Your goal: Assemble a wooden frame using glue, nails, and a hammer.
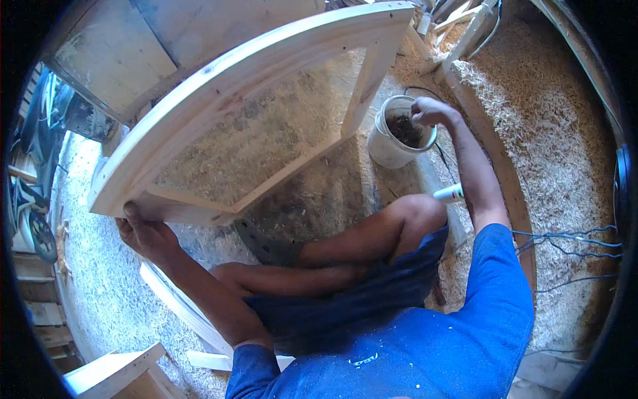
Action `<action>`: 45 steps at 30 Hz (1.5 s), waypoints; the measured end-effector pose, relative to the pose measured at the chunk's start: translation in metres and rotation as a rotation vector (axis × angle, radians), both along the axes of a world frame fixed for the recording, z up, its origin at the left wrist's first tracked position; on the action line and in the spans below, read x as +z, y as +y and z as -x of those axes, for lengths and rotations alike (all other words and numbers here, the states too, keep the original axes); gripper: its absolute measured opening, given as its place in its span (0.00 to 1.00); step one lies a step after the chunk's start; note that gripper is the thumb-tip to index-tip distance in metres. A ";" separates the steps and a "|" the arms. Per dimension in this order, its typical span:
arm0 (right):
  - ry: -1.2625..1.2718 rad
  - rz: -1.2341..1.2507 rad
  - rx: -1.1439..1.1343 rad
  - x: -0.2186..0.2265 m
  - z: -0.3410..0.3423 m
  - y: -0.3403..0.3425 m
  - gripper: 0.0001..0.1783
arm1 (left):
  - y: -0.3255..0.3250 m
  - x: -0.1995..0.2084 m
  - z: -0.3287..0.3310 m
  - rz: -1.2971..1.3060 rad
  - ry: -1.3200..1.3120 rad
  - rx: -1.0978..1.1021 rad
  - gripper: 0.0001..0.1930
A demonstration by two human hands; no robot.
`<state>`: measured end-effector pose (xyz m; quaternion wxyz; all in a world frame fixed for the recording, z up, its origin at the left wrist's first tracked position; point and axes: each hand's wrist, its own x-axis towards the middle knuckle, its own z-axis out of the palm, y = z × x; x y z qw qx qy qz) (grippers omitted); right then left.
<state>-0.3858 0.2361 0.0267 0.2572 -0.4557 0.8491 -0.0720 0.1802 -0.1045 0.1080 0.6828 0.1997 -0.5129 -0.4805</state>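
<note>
A pale wooden frame [240, 90] with open middle stands on edge before me, tilted. My left hand [149, 236] grips its near left corner, thumb on the wood and fingers bent around beneath. Over at the right, my right hand [432, 112] is at the rim of a white plastic bucket [391, 151], its fingers curled together and pointing down inside. Whatever those fingertips hold, if anything, is hidden. Dark, loose-looking material [405, 132] lies in the bucket. I sit with legs crossed just behind the frame.
Wood shavings [551, 126] cover the ground to the right. Blue cables [571, 239] run near my right elbow. A white cylinder [449, 193] lies by my right knee. Cut wooden pieces [113, 372] are at lower left, and a small black wheel [41, 236] is at the left edge.
</note>
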 end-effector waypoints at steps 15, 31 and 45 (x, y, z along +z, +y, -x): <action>-0.265 1.057 0.067 0.262 -0.256 -0.061 0.38 | 0.010 -0.019 0.039 -0.086 0.181 -0.239 0.16; -0.164 1.237 0.655 0.253 -0.410 -0.244 0.26 | 0.033 0.008 0.038 -0.105 0.168 -0.356 0.20; -0.327 1.231 0.621 0.247 -0.409 -0.247 0.24 | 0.030 0.007 0.038 -0.109 0.194 -0.362 0.20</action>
